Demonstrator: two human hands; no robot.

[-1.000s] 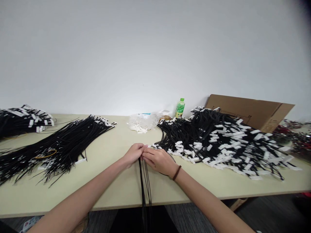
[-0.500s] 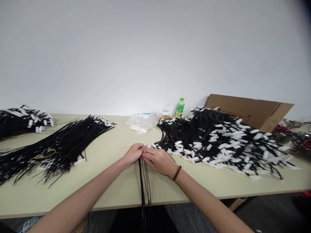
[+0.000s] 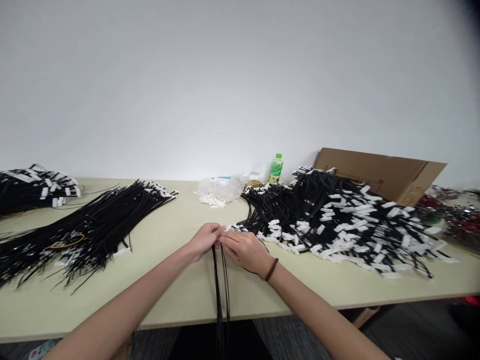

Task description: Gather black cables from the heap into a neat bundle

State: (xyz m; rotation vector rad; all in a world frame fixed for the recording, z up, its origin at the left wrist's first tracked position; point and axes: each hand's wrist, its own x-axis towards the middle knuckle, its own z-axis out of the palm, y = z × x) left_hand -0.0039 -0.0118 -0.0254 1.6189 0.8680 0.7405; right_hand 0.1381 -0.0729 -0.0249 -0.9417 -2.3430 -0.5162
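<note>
My left hand [image 3: 205, 240] and my right hand [image 3: 247, 250] meet above the middle of the table, fingertips pinched together. Between them they grip the upper ends of several thin black cables [image 3: 218, 290], which hang over the table's front edge. A small white piece shows at the fingertips, partly hidden by the fingers. To the right of my right hand spreads a large heap of black cables with white tags or connectors [image 3: 337, 215]. A long bundle of black cables [image 3: 108, 215] lies to the left of my left hand.
A clear plastic bag [image 3: 221, 189] with small white pieces sits behind my hands. Near the wall are a green-capped bottle [image 3: 275, 169] and a cardboard box [image 3: 378, 172]. Another black cable bundle [image 3: 18, 192] is at far left; reddish wires [image 3: 450, 212] lie at far right.
The view has shifted slightly. Both hands stay pinched together on the cables; the hanging strands have drawn a little closer to one another.
</note>
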